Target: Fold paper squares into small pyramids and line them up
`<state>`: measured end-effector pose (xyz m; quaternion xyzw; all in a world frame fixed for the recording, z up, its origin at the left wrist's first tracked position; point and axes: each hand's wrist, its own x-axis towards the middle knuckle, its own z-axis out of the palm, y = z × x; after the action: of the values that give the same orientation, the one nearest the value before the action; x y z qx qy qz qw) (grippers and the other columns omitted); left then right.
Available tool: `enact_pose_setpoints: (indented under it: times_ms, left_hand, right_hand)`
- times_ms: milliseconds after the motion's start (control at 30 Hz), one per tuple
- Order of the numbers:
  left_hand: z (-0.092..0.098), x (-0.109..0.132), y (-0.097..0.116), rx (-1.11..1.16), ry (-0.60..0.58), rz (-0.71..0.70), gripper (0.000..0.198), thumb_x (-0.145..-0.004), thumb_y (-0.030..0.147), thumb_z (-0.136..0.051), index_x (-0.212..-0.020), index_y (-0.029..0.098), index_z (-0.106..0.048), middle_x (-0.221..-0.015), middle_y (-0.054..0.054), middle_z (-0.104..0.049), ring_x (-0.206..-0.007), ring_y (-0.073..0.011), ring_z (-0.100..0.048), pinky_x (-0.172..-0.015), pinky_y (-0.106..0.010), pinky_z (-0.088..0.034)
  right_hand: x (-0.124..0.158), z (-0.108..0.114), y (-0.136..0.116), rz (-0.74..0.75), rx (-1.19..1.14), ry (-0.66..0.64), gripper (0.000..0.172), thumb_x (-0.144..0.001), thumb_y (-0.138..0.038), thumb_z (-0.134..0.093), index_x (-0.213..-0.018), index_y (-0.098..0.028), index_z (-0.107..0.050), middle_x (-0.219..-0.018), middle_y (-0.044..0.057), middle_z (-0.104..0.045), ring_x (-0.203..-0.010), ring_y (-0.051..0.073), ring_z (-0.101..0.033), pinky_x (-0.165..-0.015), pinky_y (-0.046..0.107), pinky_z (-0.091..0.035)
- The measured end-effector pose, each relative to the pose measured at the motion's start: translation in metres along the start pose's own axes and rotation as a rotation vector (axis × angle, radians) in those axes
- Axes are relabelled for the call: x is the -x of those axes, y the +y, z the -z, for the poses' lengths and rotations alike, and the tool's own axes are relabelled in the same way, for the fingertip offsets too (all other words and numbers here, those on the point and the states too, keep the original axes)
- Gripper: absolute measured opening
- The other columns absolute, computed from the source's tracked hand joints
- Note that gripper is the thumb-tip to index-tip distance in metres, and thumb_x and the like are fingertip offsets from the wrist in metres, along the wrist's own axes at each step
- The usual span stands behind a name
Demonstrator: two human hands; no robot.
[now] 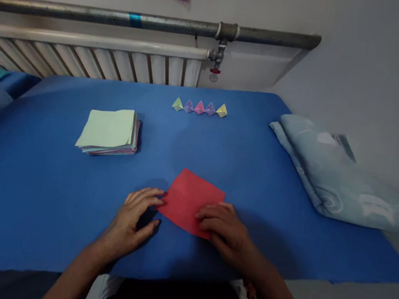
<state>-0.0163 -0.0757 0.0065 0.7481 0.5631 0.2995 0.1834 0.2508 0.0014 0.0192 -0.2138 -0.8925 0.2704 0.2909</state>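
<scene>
A red sheet of paper [187, 199] lies on the blue cover in front of me, turned at an angle, with a faint crease across it. My left hand [135, 214] is at its left corner, fingertips touching the edge and thumb spread away from them. Over the lower right part of the sheet is my right hand [226, 229]. Its fingers are bent and close together, pressing on the paper near the right edge, and they hide that corner.
A stack of coloured paper [108, 130], pale green on top, sits at the left. Several small folded paper pieces [199, 108] form a row farther back. A folded light-blue cloth [345, 183] lies at the right. Behind the blue surface [45, 203] are a radiator [96, 62] and pipe [74, 12].
</scene>
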Motion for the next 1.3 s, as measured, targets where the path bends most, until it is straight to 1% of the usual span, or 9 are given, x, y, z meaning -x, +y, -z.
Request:
enact_pose_setpoints:
  times_ms: [67, 167, 300, 433, 600, 733, 900, 1067, 1300]
  left_hand:
    - [-0.003, -0.003, -0.001, -0.031, -0.059, 0.004, 0.047, -0.081, 0.019, -0.058, -0.126, 0.026, -0.046, -0.138, -0.01, -0.052, -0.13, -0.0267, -0.044, -0.104, -0.051, -0.036]
    - [-0.005, -0.011, -0.002, -0.05, -0.094, -0.02, 0.052, -0.08, 0.019, -0.057, -0.13, 0.026, -0.045, -0.139, -0.009, -0.052, -0.133, -0.0285, -0.041, -0.106, -0.053, -0.034]
    - [-0.007, -0.017, -0.002, -0.035, -0.103, -0.118, 0.035, -0.084, 0.024, -0.058, -0.119, 0.027, -0.055, -0.123, -0.006, -0.064, -0.122, -0.0262, -0.052, -0.103, -0.049, -0.034]
    - [-0.009, -0.015, 0.0, -0.016, -0.074, -0.153, 0.02, -0.087, 0.023, -0.058, -0.106, 0.027, -0.059, -0.103, -0.002, -0.07, -0.106, -0.0209, -0.06, -0.101, -0.044, -0.035]
    - [-0.013, -0.02, 0.003, -0.016, -0.047, -0.084, 0.023, -0.086, 0.027, -0.059, -0.109, 0.026, -0.06, -0.105, -0.004, -0.069, -0.104, -0.0225, -0.058, -0.093, -0.041, -0.039]
    - [-0.016, -0.028, 0.008, -0.078, -0.015, 0.014, 0.015, -0.088, 0.032, -0.057, -0.098, 0.025, -0.065, -0.103, -0.004, -0.068, -0.103, -0.0241, -0.056, -0.089, -0.042, -0.039]
    - [-0.023, -0.037, 0.012, -0.12, 0.048, 0.151, 0.022, -0.089, 0.039, -0.053, -0.083, 0.021, -0.065, -0.104, -0.006, -0.065, -0.1, -0.0246, -0.055, -0.089, -0.044, -0.04]
    - [-0.029, -0.041, 0.016, -0.169, 0.102, 0.229, 0.022, -0.087, 0.036, -0.058, -0.074, 0.019, -0.061, -0.103, -0.006, -0.064, -0.1, -0.0246, -0.054, -0.089, -0.044, -0.04]
    - [-0.034, -0.041, 0.019, -0.247, 0.139, 0.22, 0.018, -0.085, 0.033, -0.061, -0.073, 0.019, -0.06, -0.103, -0.007, -0.064, -0.099, -0.0257, -0.054, -0.086, -0.045, -0.041]
  right_hand:
    - [0.003, 0.001, 0.0, -0.018, -0.05, 0.015, 0.02, -0.091, -0.012, -0.044, -0.097, -0.024, -0.059, -0.103, 0.005, -0.069, -0.101, 0.019, -0.063, -0.09, 0.039, -0.045]
    - [0.007, 0.004, 0.0, -0.043, -0.151, 0.018, 0.02, -0.09, -0.012, -0.043, -0.095, -0.025, -0.059, -0.1, 0.004, -0.069, -0.098, 0.018, -0.064, -0.091, 0.04, -0.046]
    - [0.015, 0.012, -0.003, -0.092, -0.25, -0.019, 0.02, -0.088, -0.011, -0.046, -0.093, -0.025, -0.058, -0.096, 0.002, -0.069, -0.096, 0.017, -0.064, -0.092, 0.039, -0.046]
    - [0.025, 0.014, -0.002, -0.149, -0.122, 0.092, 0.025, -0.086, -0.009, -0.048, -0.102, -0.026, -0.057, -0.098, 0.003, -0.069, -0.096, 0.019, -0.064, -0.088, 0.039, -0.045]
    - [0.029, 0.008, 0.001, -0.281, 0.092, 0.133, 0.029, -0.085, -0.014, -0.053, -0.112, -0.026, -0.055, -0.094, 0.004, -0.069, -0.088, 0.022, -0.063, -0.083, 0.041, -0.042]
    - [0.027, 0.003, 0.003, -0.372, 0.122, 0.196, 0.034, -0.088, -0.02, -0.053, -0.121, -0.026, -0.05, -0.091, 0.003, -0.069, -0.083, 0.021, -0.063, -0.084, 0.042, -0.041]
    - [0.022, -0.003, 0.005, -0.554, 0.183, 0.301, 0.043, -0.087, -0.025, -0.055, -0.129, -0.024, -0.047, -0.08, 0.002, -0.069, -0.079, 0.021, -0.064, -0.084, 0.042, -0.041]
    - [0.017, -0.005, 0.003, -0.643, 0.166, 0.312, 0.043, -0.086, -0.027, -0.054, -0.128, -0.023, -0.049, -0.072, -0.002, -0.068, -0.072, 0.019, -0.064, -0.087, 0.043, -0.039]
    - [0.016, -0.005, 0.004, -0.666, 0.271, 0.233, 0.04, -0.085, -0.024, -0.051, -0.124, -0.019, -0.053, -0.074, 0.0, -0.067, -0.071, 0.019, -0.062, -0.085, 0.043, -0.036]
